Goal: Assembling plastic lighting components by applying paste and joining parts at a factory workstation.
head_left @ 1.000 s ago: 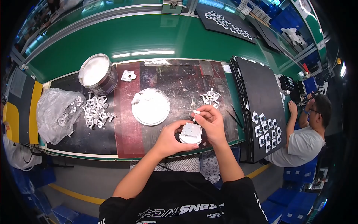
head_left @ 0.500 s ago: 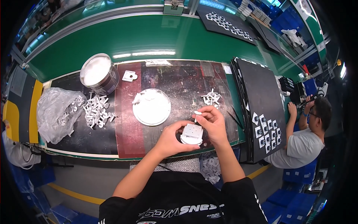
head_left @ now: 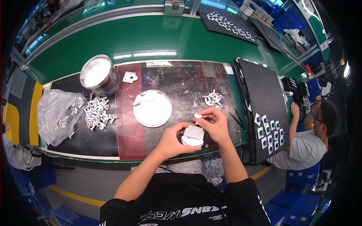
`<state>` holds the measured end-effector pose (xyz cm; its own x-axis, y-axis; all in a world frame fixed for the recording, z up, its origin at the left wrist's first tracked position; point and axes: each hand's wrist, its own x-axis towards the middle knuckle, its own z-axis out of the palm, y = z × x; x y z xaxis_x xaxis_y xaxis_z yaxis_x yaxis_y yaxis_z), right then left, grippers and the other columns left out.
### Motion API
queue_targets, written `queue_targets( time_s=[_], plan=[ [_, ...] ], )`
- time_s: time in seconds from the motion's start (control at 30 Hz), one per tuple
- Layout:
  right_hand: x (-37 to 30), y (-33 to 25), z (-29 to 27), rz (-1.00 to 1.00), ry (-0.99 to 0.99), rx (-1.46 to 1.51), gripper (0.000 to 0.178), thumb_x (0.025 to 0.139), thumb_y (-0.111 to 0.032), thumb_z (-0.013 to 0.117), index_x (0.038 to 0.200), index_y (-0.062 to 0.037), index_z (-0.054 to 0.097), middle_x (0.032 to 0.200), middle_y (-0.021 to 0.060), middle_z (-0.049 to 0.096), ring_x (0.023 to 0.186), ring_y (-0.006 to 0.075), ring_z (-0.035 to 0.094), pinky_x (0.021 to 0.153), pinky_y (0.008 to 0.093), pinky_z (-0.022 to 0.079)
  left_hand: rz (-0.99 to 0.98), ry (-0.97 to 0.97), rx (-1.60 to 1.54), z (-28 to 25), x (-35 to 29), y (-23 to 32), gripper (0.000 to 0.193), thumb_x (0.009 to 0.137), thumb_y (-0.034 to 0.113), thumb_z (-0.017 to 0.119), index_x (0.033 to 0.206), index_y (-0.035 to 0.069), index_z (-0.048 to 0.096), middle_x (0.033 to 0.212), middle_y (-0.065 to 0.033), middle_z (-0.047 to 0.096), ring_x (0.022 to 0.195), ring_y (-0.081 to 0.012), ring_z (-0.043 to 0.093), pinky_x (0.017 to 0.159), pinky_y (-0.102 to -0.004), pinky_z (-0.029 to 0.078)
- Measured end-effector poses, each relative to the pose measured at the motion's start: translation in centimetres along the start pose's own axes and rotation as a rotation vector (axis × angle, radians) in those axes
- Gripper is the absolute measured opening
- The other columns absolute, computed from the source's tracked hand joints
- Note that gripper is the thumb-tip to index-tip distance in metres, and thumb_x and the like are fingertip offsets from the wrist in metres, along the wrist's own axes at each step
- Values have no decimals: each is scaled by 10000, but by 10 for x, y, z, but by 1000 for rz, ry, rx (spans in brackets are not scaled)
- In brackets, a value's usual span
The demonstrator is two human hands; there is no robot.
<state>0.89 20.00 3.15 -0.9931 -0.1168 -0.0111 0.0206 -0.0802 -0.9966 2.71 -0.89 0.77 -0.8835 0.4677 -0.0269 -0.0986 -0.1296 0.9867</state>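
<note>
My left hand (head_left: 172, 140) is closed around a small white block (head_left: 194, 132) with a flat, dotted top and a rounded white base. Between the fingertips of my right hand (head_left: 213, 124) is a small white plastic pin (head_left: 198, 116) with a round, flat head. The pin is just above the far edge of the block; whether its lower end touches the block I cannot tell. Beyond my left hand lies a round white lid (head_left: 152, 113) with a white mass on it. Past my right hand sits a small pile of similar white pins (head_left: 213, 98).
On the left are a larger heap of white pins (head_left: 98, 113), a clear plastic bag (head_left: 58, 115) and a tub of white paste (head_left: 97, 73). A white plate with a hole (head_left: 130, 77) lies behind. Black boards (head_left: 264, 98) stand at right, near a co-worker (head_left: 307, 139).
My right hand has turned the pin slightly, so its round head now faces up more. My left hand and the block have hardly moved.
</note>
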Motion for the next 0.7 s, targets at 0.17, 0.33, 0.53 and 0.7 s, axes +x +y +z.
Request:
queue_targets(
  time_s=[0.17,0.33,0.53,0.7],
  plan=[
    [1,5,-7,-47,-66,41,214,927,30,753,1116,29,652,1085,135,744,1031,207,748,869,297,603,35,-12,-7,0,0,-1,729,666,216,983,1271,-17,650,1110,-107,745,1042,-172,708,935,-341,565],
    [3,4,1,28,29,-24,207,929,37,748,1112,40,652,1085,136,734,1021,208,750,864,301,608,-20,84,183,2,0,2,743,652,230,991,1266,-18,656,1119,-113,744,1019,-171,713,923,-335,568],
    [-3,5,-2,-112,-30,-30,210,914,38,764,1091,35,650,1043,140,732,1000,235,757,879,339,617,43,37,36,2,-1,-5,746,645,203,995,1271,-16,654,1110,-96,735,1024,-164,701,936,-340,566],
    [-5,2,-3,-103,-68,37,210,923,35,757,1104,41,653,1054,141,736,992,223,756,869,324,614,3,-70,-237,-2,-3,-2,740,651,140,988,1282,-27,640,1152,-82,719,1075,-157,683,979,-341,548]
  ],
)
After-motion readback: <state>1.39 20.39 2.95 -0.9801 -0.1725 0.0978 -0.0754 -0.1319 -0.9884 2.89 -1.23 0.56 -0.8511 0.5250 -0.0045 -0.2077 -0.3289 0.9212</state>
